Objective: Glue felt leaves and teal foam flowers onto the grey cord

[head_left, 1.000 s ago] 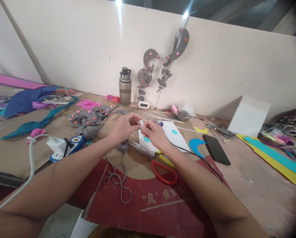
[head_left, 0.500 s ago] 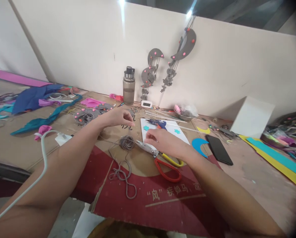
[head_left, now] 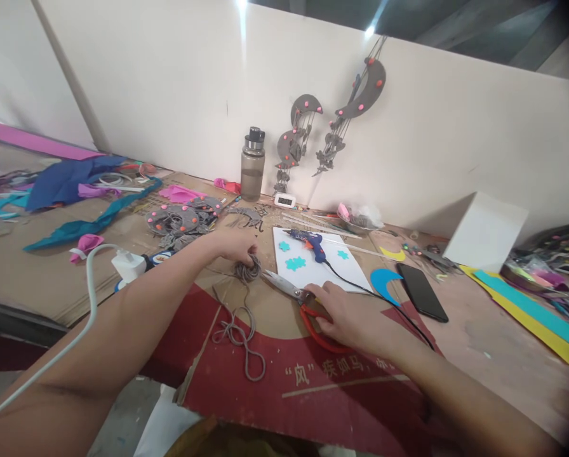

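My left hand [head_left: 238, 245] is closed on a small ball of grey cord [head_left: 249, 271], its fingertips at the top of the bundle. A looped tail of the cord trails down over the red and brown cardboard [head_left: 246, 409]. My right hand [head_left: 344, 315] lies over the handles of the scissors [head_left: 284, 285], fingers curled around them. The red handle shows below the hand, the yellow one is mostly covered, and the blades point left toward the cord. Behind the scissors, a blue glue gun [head_left: 314, 245] and turquoise flower shapes [head_left: 294, 263] rest on a white sheet [head_left: 329, 278].
A phone [head_left: 421, 292] and a blue crescent [head_left: 384, 285] lie to the right. Grey crescents with pink dots [head_left: 173, 219] are piled at left, near a white plug [head_left: 128, 265] with its cable. A water bottle [head_left: 253, 168] stands by the wall, where crescent strings [head_left: 368, 89] hang.
My left hand has lowered onto the cord ball. My right hand has come down from over the white sheet to the scissors' handles, uncovering the glue gun and a flower cluster.
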`<move>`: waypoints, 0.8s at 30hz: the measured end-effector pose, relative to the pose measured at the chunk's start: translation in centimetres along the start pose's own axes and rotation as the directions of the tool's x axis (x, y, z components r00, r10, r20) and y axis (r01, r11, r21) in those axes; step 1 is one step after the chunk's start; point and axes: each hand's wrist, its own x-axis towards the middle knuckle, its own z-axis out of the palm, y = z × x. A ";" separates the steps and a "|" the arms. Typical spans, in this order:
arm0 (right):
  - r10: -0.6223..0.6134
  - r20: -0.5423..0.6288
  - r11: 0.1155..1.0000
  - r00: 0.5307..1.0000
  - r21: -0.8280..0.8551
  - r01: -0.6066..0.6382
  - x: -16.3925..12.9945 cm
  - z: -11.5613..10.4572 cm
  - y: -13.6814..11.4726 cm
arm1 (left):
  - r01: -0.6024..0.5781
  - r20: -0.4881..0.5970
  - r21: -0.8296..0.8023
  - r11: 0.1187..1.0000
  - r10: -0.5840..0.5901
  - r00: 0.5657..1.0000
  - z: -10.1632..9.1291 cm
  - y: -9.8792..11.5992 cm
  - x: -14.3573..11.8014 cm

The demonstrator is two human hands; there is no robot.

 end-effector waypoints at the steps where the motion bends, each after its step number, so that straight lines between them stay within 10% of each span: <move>1: 0.028 -0.013 0.999 1.000 0.032 -0.028 0.0 0.0 0.2 | -0.005 -0.005 -0.020 1.000 0.005 1.000 -0.3 -0.1 0.0; 6: 0.112 -0.075 0.990 0.991 0.096 -0.105 -0.6 -0.5 2.1 | -0.013 -0.107 -0.319 0.948 -0.023 0.994 -1.9 0.1 -0.1; 13: 0.049 0.011 0.986 0.999 0.157 -0.050 -0.6 -1.2 4.3 | -0.184 -0.257 -0.803 0.567 -0.052 0.965 -1.8 2.8 -0.7; 19: 0.046 -0.468 0.896 0.882 0.409 0.170 2.9 -4.3 -0.7 | -0.185 -0.270 -0.854 0.486 -0.112 0.956 -1.1 3.3 -0.2; 24: -0.045 -0.451 0.745 0.892 0.579 0.331 6.7 -3.3 -5.8 | -0.179 -0.340 -0.877 0.445 -0.313 0.887 -0.4 3.3 0.4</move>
